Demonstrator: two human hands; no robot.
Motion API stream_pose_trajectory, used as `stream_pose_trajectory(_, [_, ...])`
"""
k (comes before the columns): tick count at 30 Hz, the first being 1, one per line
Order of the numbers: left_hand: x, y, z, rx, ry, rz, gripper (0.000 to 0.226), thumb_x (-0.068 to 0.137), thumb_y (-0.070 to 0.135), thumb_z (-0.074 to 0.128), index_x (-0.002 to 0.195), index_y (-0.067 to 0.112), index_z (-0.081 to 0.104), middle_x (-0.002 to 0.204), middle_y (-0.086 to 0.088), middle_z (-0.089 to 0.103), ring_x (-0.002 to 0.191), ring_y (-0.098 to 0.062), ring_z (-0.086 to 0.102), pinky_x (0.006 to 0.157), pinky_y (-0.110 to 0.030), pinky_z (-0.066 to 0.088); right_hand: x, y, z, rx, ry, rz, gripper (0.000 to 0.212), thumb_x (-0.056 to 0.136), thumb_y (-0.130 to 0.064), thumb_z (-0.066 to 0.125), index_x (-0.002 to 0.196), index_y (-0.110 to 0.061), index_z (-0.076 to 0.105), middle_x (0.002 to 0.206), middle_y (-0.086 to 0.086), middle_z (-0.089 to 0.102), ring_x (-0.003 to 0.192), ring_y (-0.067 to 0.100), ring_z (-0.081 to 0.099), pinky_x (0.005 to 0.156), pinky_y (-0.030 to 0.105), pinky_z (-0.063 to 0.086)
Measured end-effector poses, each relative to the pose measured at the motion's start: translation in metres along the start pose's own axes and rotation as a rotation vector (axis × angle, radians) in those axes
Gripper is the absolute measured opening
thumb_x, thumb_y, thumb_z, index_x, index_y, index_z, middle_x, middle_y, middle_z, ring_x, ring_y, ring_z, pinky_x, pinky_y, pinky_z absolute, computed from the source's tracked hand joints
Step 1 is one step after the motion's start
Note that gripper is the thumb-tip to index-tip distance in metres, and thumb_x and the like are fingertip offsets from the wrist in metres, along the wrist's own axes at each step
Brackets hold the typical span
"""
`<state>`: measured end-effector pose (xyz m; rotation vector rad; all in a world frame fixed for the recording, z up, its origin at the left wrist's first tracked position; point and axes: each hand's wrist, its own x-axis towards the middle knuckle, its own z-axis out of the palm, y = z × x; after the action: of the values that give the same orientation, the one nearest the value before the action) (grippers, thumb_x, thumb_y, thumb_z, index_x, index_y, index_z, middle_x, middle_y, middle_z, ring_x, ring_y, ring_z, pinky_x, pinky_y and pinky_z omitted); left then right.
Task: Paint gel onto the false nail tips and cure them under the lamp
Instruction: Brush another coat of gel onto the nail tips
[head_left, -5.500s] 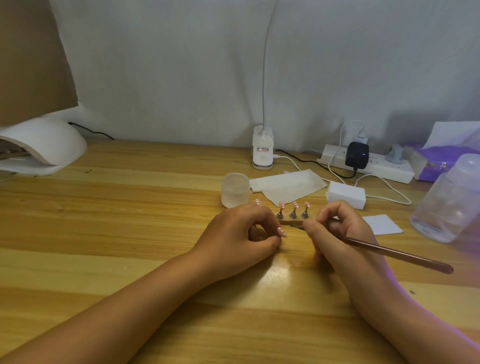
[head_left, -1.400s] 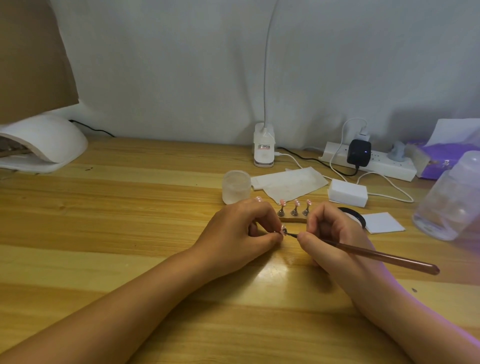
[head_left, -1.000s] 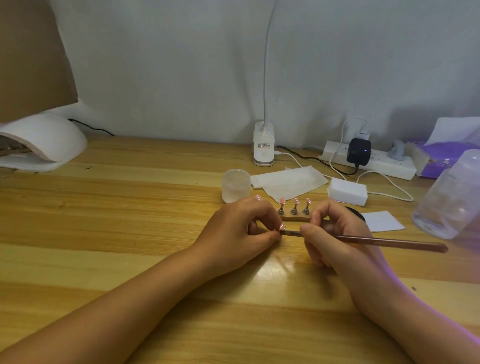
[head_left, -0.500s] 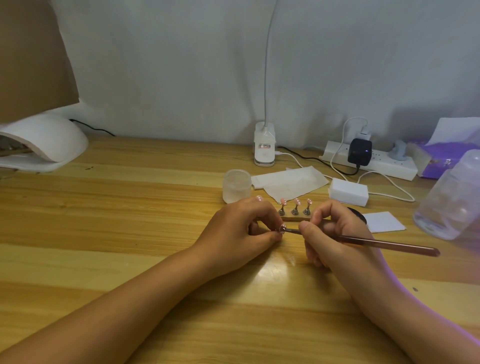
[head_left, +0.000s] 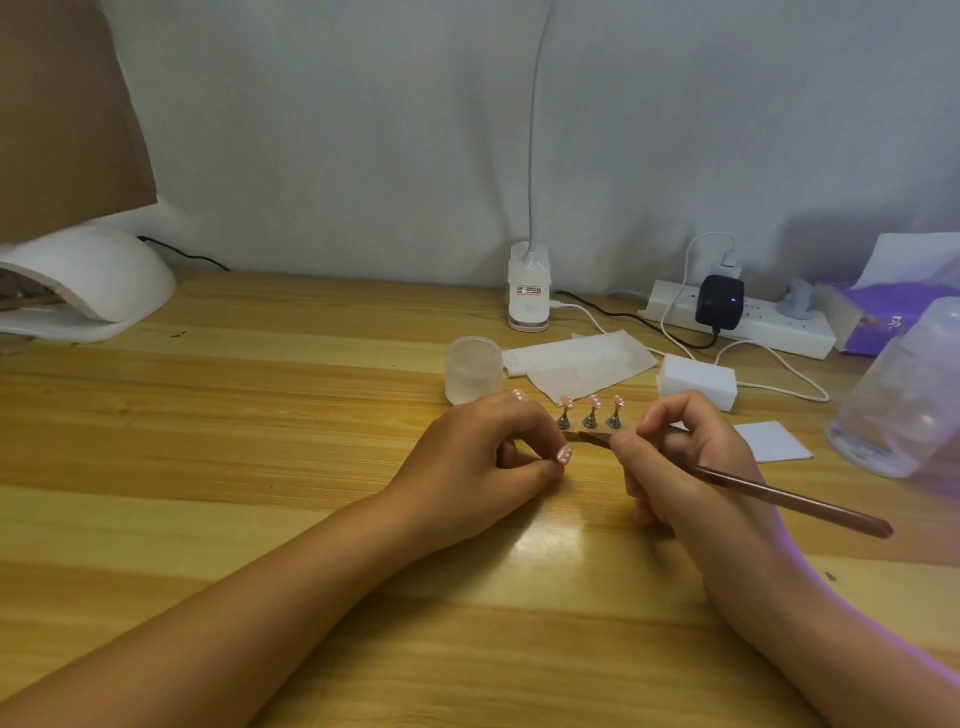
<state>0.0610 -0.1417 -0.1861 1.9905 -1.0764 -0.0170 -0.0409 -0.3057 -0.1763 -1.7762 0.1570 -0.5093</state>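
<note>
Wood, pale and striped, makes up the table (head_left: 260, 415). Its far edge meets a grey-white wall cloth (head_left: 363, 130), and its near edge is out of view. A broad run of bare wood lies from the left edge to the hands. The white curing lamp (head_left: 104, 280) sits at the far left corner with its mouth facing right.

The right side is crowded. A frosted jar (head_left: 474, 369), folded wipes (head_left: 582, 364) and a white block (head_left: 696, 382) sit just beyond the hands. A clip lamp (head_left: 529, 293) and a power strip (head_left: 769, 327) stand along the far edge. A clear bottle (head_left: 904, 395) and a white pad (head_left: 774, 441) lie toward the right edge.

Three pink nail tips (head_left: 594, 402) stand upright on small stands in a row parallel to the far edge, between the two hands and just beyond them.

The left hand (head_left: 488, 457) rests on the wood with its fingers curled, thumb and forefinger pinched together. A pink dotted nail shows at the pinch; I cannot tell whether it is a false tip or the finger's own nail.

The right hand (head_left: 685, 457) pinches the brush (head_left: 779, 499) near its front. The brush's long axis runs from the near right up toward the left, and its working end points at the left hand's pinch. The bristles are too small to make out.
</note>
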Motion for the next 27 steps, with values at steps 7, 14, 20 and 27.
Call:
stream_pose_trajectory(7, [-0.0003,-0.0014,0.0007,0.007,0.01,0.005,0.009,0.084,0.021,0.076,0.089,0.029,0.073,0.089,0.017,0.066,0.067,-0.003,0.054,0.06,-0.011,0.037,-0.0003,-0.0011,0.0018,-0.087,-0.087,-0.018,0.018,0.084,-0.01,0.068,0.088,-0.019,0.052,0.059,-0.001,0.056,0.054,0.01,0.05,0.057,0.034,0.044])
stream_pose_trajectory(14, [0.0003,-0.0016,0.0009,0.008,0.01,0.01,0.01,0.083,0.021,0.076,0.089,0.03,0.072,0.089,0.017,0.066,0.069,-0.004,0.054,0.06,-0.013,0.039,0.0005,0.0003,0.0013,-0.105,-0.148,-0.063,0.018,0.083,-0.005,0.067,0.084,-0.016,0.053,0.055,-0.003,0.05,0.052,0.009,0.045,0.051,0.024,0.039])
stream_pose_trajectory(20, [0.0001,-0.0008,0.0008,0.01,0.008,0.01,0.012,0.083,0.02,0.075,0.089,0.03,0.072,0.089,0.016,0.066,0.067,-0.004,0.052,0.061,-0.016,0.041,-0.0017,-0.0033,0.0003,-0.023,-0.231,-0.064,0.011,0.073,-0.017,0.064,0.078,-0.02,0.055,0.053,-0.006,0.05,0.049,0.004,0.043,0.045,0.014,0.035])
stream_pose_trajectory(27, [0.0,-0.0001,0.0004,0.021,0.011,0.004,0.01,0.084,0.02,0.076,0.091,0.027,0.073,0.091,0.015,0.067,0.068,-0.007,0.053,0.061,-0.016,0.04,-0.0003,0.0,0.0008,-0.026,-0.18,-0.068,0.019,0.084,-0.005,0.068,0.08,-0.018,0.054,0.054,-0.004,0.048,0.051,0.009,0.043,0.048,0.02,0.037])
